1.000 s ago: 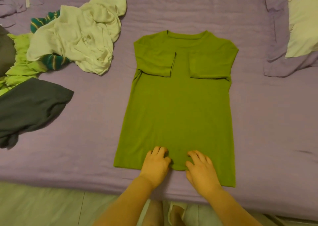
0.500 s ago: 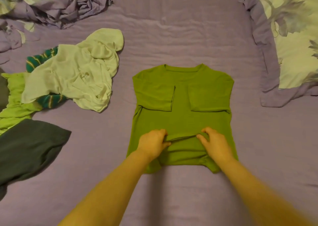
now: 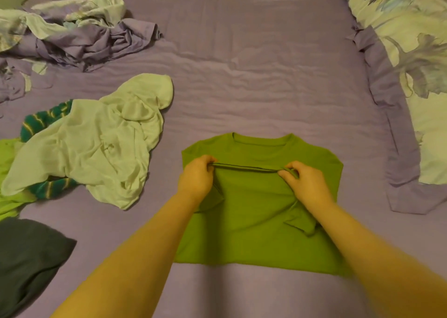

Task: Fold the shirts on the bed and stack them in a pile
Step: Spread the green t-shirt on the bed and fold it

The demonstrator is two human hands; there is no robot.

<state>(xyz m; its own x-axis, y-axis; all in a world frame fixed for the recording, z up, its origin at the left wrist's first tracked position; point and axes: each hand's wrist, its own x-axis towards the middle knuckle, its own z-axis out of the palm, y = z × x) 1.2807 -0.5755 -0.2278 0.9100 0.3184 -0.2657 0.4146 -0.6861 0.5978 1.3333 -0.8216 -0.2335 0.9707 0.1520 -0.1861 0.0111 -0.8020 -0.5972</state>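
At the far left edge, a dark garment (image 3: 26,257) is seen on the purple bed (image 3: 254,80), with a bright green piece (image 3: 7,172) just above it. Beside these, a pale shirt (image 3: 96,146) is heaped over a green striped garment (image 3: 36,121). Further back on the left, crumpled bedding (image 3: 79,34) is bunched in a mound. Near the middle, the green shirt (image 3: 254,233) is laid flat with its collar pointing away, and its lower part is doubled up over the chest. The folded-up hem is pinched by the left hand (image 3: 197,178), whose fingers are curled round the fabric edge. The same hem is pinched by the right hand (image 3: 307,184), thumb and fingers closed on the cloth, so that the edge is held taut between the two hands just below the collar. At the far right, a floral pillow (image 3: 411,51) with a purple border is placed well apart from the shirt.
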